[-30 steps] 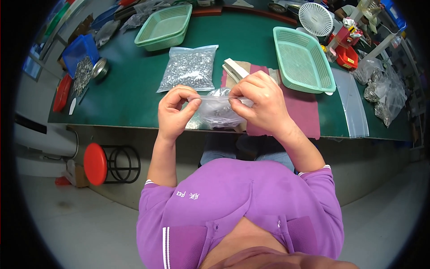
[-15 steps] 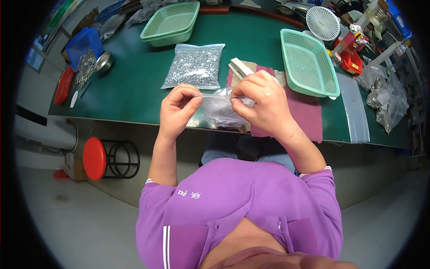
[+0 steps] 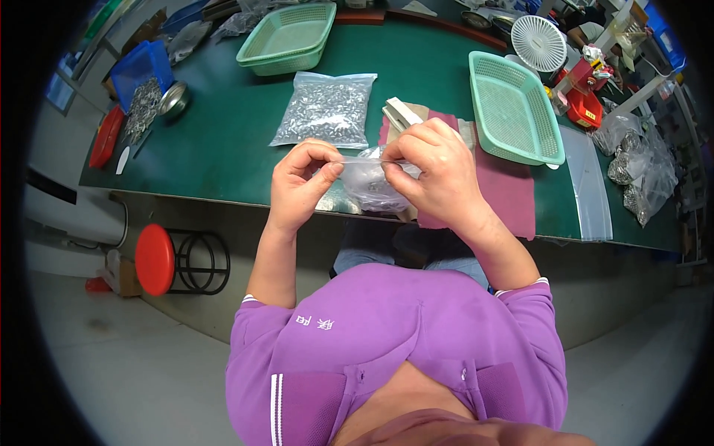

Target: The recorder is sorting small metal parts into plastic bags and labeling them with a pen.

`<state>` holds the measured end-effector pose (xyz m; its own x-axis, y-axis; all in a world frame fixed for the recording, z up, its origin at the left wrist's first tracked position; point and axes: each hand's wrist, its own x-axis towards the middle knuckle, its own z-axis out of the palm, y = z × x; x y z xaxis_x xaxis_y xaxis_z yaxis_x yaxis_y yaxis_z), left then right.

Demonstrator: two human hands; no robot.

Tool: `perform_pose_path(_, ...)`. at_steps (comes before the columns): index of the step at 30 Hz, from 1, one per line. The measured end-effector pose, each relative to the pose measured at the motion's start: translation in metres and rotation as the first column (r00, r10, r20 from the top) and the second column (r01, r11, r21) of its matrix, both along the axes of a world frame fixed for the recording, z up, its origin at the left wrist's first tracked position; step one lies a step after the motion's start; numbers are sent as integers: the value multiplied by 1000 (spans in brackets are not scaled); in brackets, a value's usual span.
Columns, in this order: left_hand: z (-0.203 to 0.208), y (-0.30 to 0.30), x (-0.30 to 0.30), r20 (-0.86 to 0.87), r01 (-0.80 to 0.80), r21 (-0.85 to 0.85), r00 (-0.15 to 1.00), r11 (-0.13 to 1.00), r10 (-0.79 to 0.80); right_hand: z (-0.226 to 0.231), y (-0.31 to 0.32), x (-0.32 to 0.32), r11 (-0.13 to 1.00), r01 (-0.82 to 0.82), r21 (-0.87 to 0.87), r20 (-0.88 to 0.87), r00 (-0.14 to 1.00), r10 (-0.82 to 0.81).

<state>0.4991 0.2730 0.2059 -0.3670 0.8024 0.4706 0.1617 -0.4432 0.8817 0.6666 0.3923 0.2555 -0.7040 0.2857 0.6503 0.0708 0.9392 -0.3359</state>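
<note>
Between my hands a clear plastic bag rests at the table's near edge, its top edge pulled taut. My left hand pinches the left end of that edge between thumb and fingers. On the other end, my right hand is closed in a pinch as well. What the bag holds is partly hidden and hard to make out. Just beyond lies a filled, flat clear bag of small metal parts. A whitish, long-bodied device sits behind my right hand, on brown and maroon cloth.
Green baskets stand at the back left and right of the green table. A blue bin spills metal parts beside a metal bowl. Flat plastic sheets lie right. A red stool stands below left.
My left hand has shifted slightly to the right, closer to my right hand. Both still pinch the bag's edge, and my right hand has hardly moved.
</note>
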Motion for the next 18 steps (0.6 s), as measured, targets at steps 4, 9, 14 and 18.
perform_pose_path(4, -1, -1, 0, 25, -29, -25, 999, 999, 30, 3, -4, -3, 1000, -16, -5, -17, 1000, 16)
perform_pose_path(9, 0, 0, 0, 7, -34, -20, 999, 999, 34, 2, -5, -6, 1000, -21, -23, -24, 1000, 20)
perform_pose_path(14, -1, -1, 1, 26, -37, -12, 999, 999, 38, 3, -5, -7, 1000, -15, -8, -22, 1000, 14)
perform_pose_path(18, 0, -1, 1, 8, -26, -6, 1000, 1000, 26, 3, -6, -10, 999, -38, -6, -24, 999, 38)
